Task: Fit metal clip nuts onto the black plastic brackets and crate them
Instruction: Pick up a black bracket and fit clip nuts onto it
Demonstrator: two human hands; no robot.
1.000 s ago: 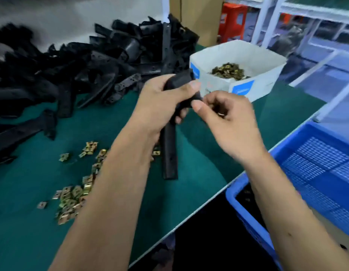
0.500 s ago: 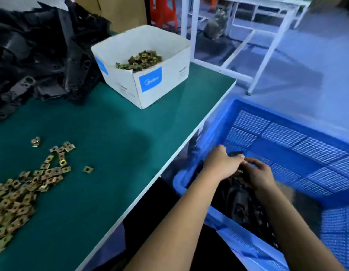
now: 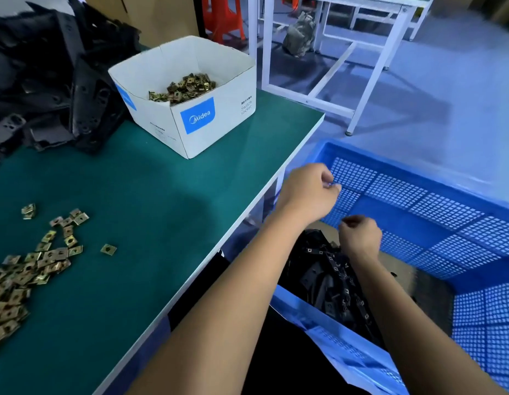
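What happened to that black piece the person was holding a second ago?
Both hands carried the bracket off the green table down into the blue crate and let go. Now the left hand and right hand rise, holding nothing, above the crated brackets. The white box and loose clip nuts stayed put.

The surface (image 3: 150, 195) is dark green with a pale edge. Brass-coloured clip nuts (image 3: 33, 266) lie on it beside black brackets (image 3: 48, 89). The box (image 3: 219, 109) is white with blue logo patches. The crate (image 3: 418, 201) is bright blue with a perforated grid pattern.
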